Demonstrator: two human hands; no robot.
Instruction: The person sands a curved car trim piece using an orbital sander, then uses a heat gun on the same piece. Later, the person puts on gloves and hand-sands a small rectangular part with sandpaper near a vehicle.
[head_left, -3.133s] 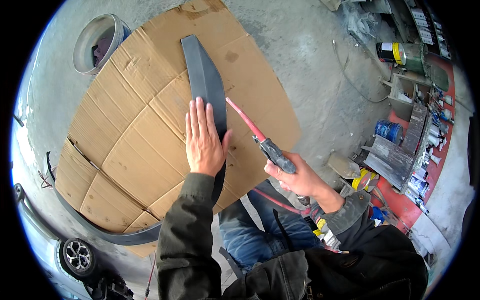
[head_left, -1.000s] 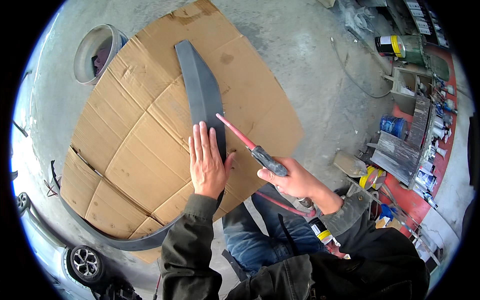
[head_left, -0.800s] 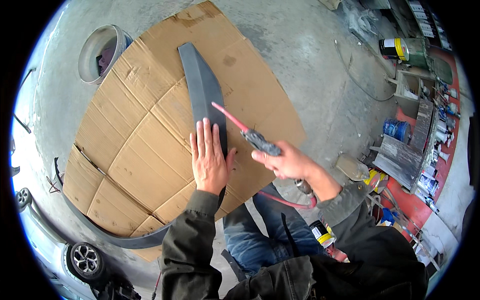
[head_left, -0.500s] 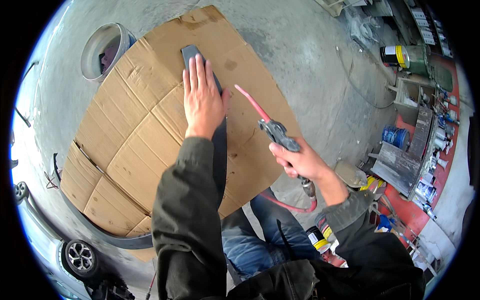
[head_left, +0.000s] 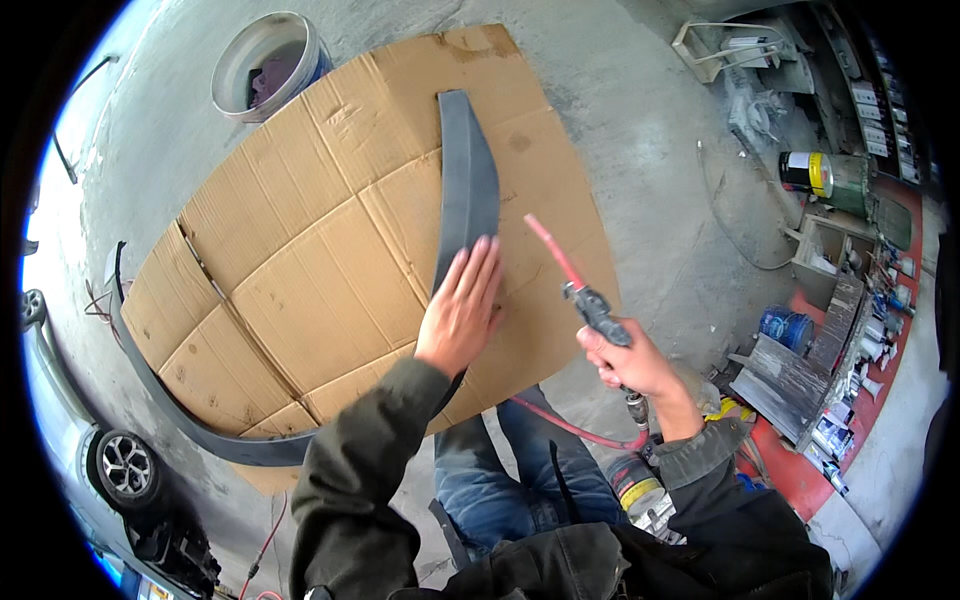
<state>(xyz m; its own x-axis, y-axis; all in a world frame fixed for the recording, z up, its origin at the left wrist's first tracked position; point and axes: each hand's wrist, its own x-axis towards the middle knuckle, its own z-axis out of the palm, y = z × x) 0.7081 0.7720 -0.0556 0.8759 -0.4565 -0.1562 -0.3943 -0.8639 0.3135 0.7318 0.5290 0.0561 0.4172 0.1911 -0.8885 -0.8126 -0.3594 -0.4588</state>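
Observation:
My left hand (head_left: 462, 310) lies flat, fingers out, on a smooth dark grey curved trim strip (head_left: 467, 165), which looks like a car body part. The strip's broad far end lies bare on a large sheet of cardboard (head_left: 330, 285). Closer to me it passes under my hand and sleeve. Another dark curved length (head_left: 190, 422) runs round the cardboard's left and near edge; my arm hides whether the two join. Wrapped around an air blow gun (head_left: 598, 318) is my right hand (head_left: 640, 362). The gun's red nozzle points to the far left, above the cardboard and apart from the strip.
A red air hose (head_left: 570, 428) loops from the gun past my legs. Beyond the cardboard stands a bucket (head_left: 232, 80) with purplish cloth inside. Cans (head_left: 806, 174), a blue tub (head_left: 787, 328) and cluttered shelves line the right. At left is a car wheel (head_left: 126, 465).
My left hand has slid along the strip towards me, uncovering its far end. The blow gun has come nearer to me too. The whole view has shifted.

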